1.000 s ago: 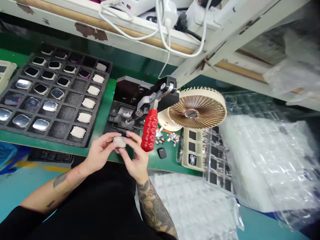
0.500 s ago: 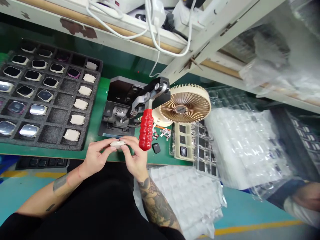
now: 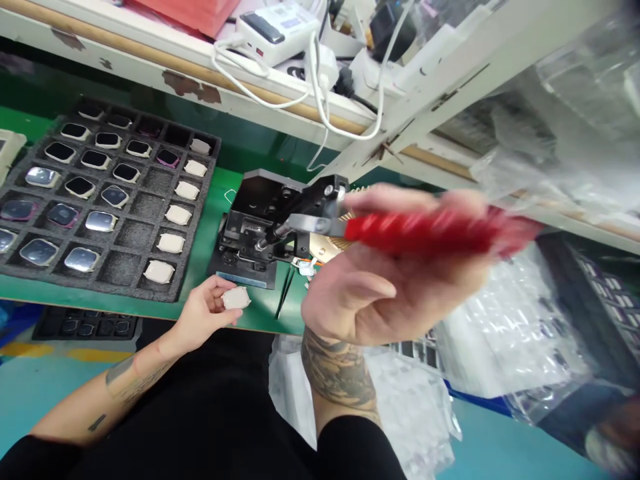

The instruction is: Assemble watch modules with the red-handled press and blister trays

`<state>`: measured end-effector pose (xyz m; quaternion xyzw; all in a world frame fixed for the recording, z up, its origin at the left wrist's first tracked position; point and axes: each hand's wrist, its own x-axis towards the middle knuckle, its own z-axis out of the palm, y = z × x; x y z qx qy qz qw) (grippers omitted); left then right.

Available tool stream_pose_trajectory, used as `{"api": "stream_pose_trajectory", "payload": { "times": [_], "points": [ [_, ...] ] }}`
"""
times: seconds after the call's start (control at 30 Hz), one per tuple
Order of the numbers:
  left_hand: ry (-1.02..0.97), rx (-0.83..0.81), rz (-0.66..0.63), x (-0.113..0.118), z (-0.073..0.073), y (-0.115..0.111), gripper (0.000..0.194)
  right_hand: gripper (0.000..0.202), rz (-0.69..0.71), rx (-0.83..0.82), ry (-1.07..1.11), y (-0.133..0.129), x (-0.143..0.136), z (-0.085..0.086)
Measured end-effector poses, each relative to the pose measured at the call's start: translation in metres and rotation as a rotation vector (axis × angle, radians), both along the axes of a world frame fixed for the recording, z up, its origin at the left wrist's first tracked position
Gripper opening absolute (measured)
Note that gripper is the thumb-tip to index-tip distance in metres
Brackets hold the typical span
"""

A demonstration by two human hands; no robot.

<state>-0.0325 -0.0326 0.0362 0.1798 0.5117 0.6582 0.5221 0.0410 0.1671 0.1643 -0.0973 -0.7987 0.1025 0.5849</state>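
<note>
Worktop [image 3: 263, 319]: green, beneath the left fingers.
Foam tray [image 3: 120, 268]: left of and beyond the left fingers, holding dark-faced and pale cases in compartments.
Black press [image 3: 265, 193]: just beyond the left fingers.
Right hand [image 3: 385, 293]: fingers partly curled against the red handle [image 3: 425, 232], thumb apart; blur hides whether they close round it.
Left hand [image 3: 197, 313]: fingers nearly closed, pinching the pale case [image 3: 236, 298] by its edge.
Tweezers [image 3: 284, 293]: right of the left fingers.
</note>
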Motion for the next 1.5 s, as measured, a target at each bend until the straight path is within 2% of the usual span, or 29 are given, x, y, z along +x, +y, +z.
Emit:
{"api": "stream_pose_trajectory", "payload": {
  "times": [0.07,0.1,0.13,0.23,0.33,0.4,0.47,0.53,0.6,0.7,0.77,0.87,0.97,1.07,1.2,1.33,1.43,1.5],
  "points": [
    [0.093,0.01,-0.04,0.001,0.0,-0.004,0.039,0.056,-0.08,-0.023,0.211,-0.011,0.006,-0.004],
    [0.186,0.015,-0.052,0.0,0.001,-0.008,0.036,0.05,-0.084,-0.038,0.285,-0.019,0.012,-0.013],
    [0.3,0.025,-0.054,0.0,0.001,-0.012,0.034,0.042,-0.069,-0.075,0.272,-0.026,0.02,-0.026],
    [0.643,0.088,-0.028,-0.006,0.003,-0.023,0.031,0.028,0.016,-0.277,-0.005,-0.05,0.046,-0.076],
    [0.838,0.154,-0.001,-0.014,0.005,-0.028,0.034,0.041,0.012,-0.372,-0.333,-0.063,0.056,-0.123],
    [0.882,0.17,0.005,-0.018,0.008,-0.027,0.035,0.048,-0.032,-0.334,-0.545,-0.06,0.049,-0.142],
    [0.882,0.168,-0.002,-0.021,0.012,-0.024,0.036,0.05,-0.069,-0.28,-0.72,-0.051,0.037,-0.152],
    [0.887,0.163,-0.005,-0.023,0.017,-0.023,0.036,0.049,-0.079,-0.274,-0.817,-0.041,0.026,-0.155],
    [0.923,0.149,0.008,-0.024,0.022,-0.024,0.037,0.047,-0.068,-0.316,-0.811,-0.035,0.02,-0.155],
    [1.029,0.08,0.044,-0.023,0.025,-0.026,0.04,0.045,-0.028,-0.44,-0.653,-0.043,0.026,-0.149],
    [1.169,0.014,0.056,-0.021,0.021,-0.022,0.043,0.049,0.001,-0.522,-0.544,-0.055,0.04,-0.144],
    [1.462,-0.084,0.023,-0.019,0.012,-0.001,0.044,0.056,0.012,-0.584,-0.465,-0.071,0.066,-0.139],
    [1.652,-0.224,-0.097,-0.019,0.008,0.032,0.039,0.056,-0.006,-0.586,-0.459,-0.075,0.088,-0.138],
    [1.69,-0.358,-0.267,-0.022,0.013,0.06,0.037,0.056,-0.034,-0.566,-0.458,-0.072,0.1,-0.137],
    [1.683,-0.442,-0.381,-0.023,0.024,0.07,0.037,0.056,-0.05,-0.546,-0.451,-0.069,0.109,-0.137],
    [1.708,-0.441,-0.372,-0.014,0.028,0.066,0.039,0.056,-0.054,-0.525,-0.452,-0.071,0.112,-0.138],
    [1.712,-0.45,-0.308,-0.007,0.028,0.061,0.043,0.056,-0.055,-0.506,-0.459,-0.071,0.113,-0.137],
    [1.655,-0.371,-0.247,-0.003,0.028,0.053,0.05,0.057,-0.05,-0.479,-0.445,-0.07,0.112,-0.136]
  ]
}}
